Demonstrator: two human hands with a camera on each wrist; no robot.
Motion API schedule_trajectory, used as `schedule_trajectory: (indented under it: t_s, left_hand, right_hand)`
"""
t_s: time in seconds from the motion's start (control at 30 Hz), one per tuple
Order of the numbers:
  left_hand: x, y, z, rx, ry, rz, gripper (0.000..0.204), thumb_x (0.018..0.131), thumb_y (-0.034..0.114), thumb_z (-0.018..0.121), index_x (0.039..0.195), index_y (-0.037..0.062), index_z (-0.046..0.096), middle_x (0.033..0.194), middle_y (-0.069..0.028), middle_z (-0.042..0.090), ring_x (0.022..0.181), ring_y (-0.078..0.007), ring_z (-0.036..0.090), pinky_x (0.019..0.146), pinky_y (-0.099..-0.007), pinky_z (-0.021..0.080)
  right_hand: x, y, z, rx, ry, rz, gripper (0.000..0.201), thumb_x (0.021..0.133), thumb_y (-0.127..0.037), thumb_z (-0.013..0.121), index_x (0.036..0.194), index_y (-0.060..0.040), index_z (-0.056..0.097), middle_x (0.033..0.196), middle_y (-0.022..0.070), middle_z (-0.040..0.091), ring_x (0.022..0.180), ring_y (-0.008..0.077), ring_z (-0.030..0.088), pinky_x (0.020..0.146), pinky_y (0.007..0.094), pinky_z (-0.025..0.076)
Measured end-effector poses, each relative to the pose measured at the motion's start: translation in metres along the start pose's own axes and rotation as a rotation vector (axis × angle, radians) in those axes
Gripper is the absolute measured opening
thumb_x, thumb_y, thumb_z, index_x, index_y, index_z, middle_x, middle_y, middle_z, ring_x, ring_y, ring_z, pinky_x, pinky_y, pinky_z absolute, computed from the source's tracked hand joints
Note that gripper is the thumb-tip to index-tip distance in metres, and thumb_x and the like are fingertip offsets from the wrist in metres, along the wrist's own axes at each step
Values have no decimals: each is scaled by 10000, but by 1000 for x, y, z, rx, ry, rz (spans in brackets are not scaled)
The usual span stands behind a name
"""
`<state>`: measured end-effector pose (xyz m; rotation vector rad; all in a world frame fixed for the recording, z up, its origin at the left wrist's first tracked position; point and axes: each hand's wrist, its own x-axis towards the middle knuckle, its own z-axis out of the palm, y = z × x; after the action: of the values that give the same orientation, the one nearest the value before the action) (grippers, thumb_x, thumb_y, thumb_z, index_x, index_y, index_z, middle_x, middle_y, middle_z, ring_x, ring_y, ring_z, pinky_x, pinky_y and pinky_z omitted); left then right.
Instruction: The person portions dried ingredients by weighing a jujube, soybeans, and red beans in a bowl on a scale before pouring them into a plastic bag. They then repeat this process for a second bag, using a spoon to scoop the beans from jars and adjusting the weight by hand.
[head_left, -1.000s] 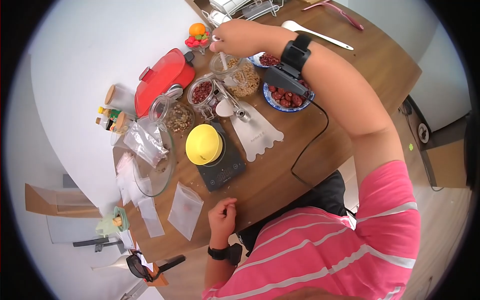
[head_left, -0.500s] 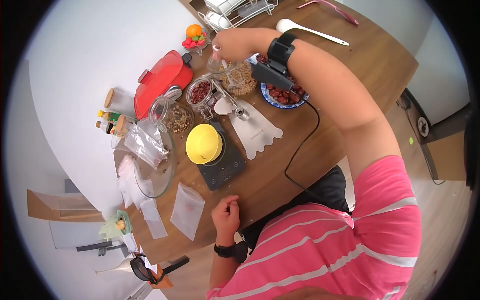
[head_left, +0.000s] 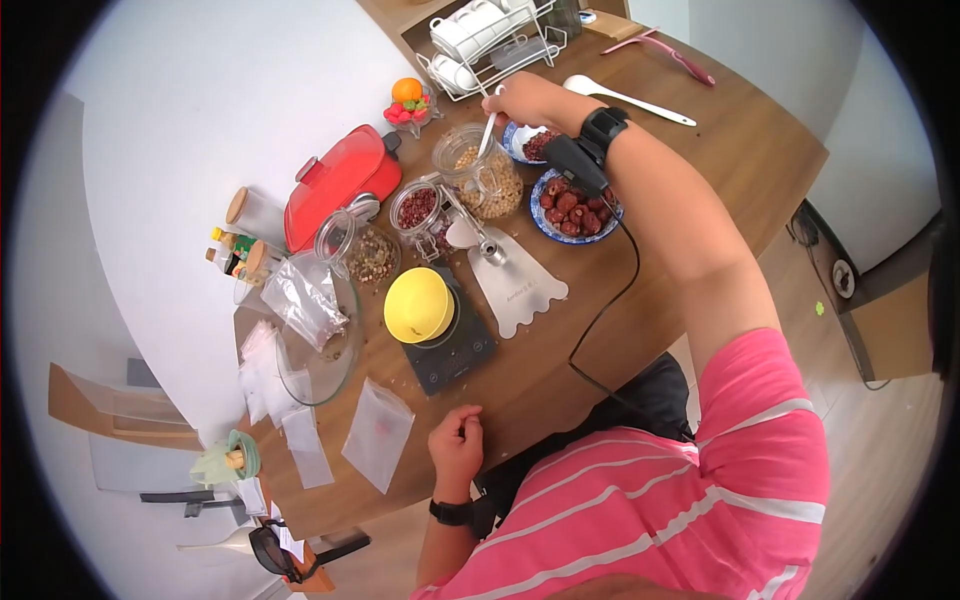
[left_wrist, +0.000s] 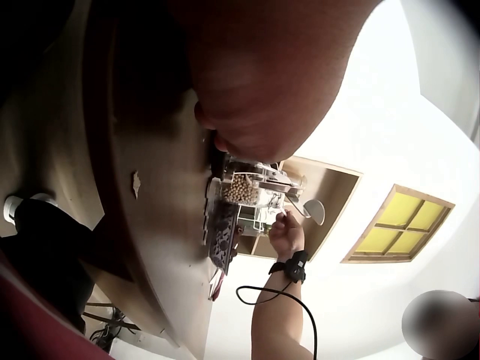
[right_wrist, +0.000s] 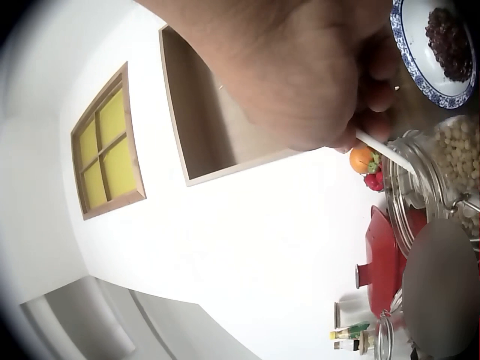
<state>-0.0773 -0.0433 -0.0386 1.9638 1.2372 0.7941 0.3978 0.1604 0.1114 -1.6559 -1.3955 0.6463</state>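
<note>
My right hand grips a white handle above the mouth of an open glass jar of pale round beans. The lower end of this white-handled utensil reaches into the jar. In the right wrist view the handle slants from the curled fingers past the glass rim; its far end is hidden. My left hand rests loosely curled near the table's front edge, holding nothing. Ahead of it a yellow bowl sits on a black kitchen scale.
Beside the bean jar stand jars of red beans and mixed grains. A bowl of red dates lies right, a red lidded pot behind. Clear bags, a glass dish and a metal sheet lie nearer.
My right hand has shifted to the right above the bean jar, and more of the white handle shows. The whole head view has moved slightly. My left hand stays by the edge.
</note>
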Motion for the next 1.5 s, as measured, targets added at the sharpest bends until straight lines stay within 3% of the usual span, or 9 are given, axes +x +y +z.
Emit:
schedule_trajectory:
  t_s: [0.13,0.2,0.27,0.4,0.5,0.6,0.67,0.87,1.5]
  left_hand:
    - [0,5,0,-40,5,-15,133,958,44,652,1037,24,757,812,-87,724,667,-115,647,638,-270,515]
    - [1,5,0,-38,14,-4,131,956,48,656,1035,22,757,812,-92,722,669,-115,647,640,-273,517]
    - [-1,2,-1,-10,2,-2,131,947,49,665,1034,26,759,819,-97,730,668,-124,657,641,-277,520]
    - [-1,4,-2,-17,14,-18,138,937,61,674,1036,49,770,818,-105,737,662,-154,676,642,-286,529]
    - [1,8,-2,12,37,26,133,956,45,651,1027,31,762,735,-33,661,649,-83,582,622,-252,478]
    - [0,14,-4,35,43,1,132,940,70,668,1014,61,777,729,-64,688,623,-136,629,615,-281,503]
    - [2,15,-5,91,42,48,141,922,127,683,1016,111,787,826,-119,746,688,-268,717,644,-352,562]
    - [1,17,-9,98,36,56,132,913,131,681,991,115,787,824,-129,741,720,-312,721,652,-382,569]
    - [-1,14,-11,47,62,76,128,908,131,687,985,113,788,844,-135,747,761,-326,731,676,-396,580]
  right_hand:
    - [11,23,5,127,43,68,359,927,-388,683,781,-70,761,615,45,610,584,181,576,530,400,454]
    - [7,23,4,122,68,74,380,933,-404,673,747,-80,745,599,31,586,533,163,538,481,385,420]
    - [-4,8,-6,167,59,176,274,986,-301,675,928,-38,725,799,23,704,609,88,536,504,271,398]
    - [-13,10,-14,293,136,167,276,1001,-301,674,897,-48,707,762,2,665,580,72,486,485,245,357]
    - [-26,16,-19,393,186,122,306,987,-311,682,807,-66,715,699,-4,656,562,78,517,468,263,374]
    - [-36,14,-22,471,211,169,245,1004,-294,676,896,-75,688,765,-6,693,598,64,534,492,242,400]
    - [-46,3,-22,410,215,186,253,1046,-312,640,934,-89,679,813,-15,686,589,48,494,514,215,387]
    - [-47,9,-27,595,285,221,192,1047,-293,649,1013,-104,654,882,2,709,600,43,506,508,211,390]
    - [-55,-26,-27,467,308,153,194,1025,-292,671,979,-104,675,868,0,728,626,51,532,532,220,403]
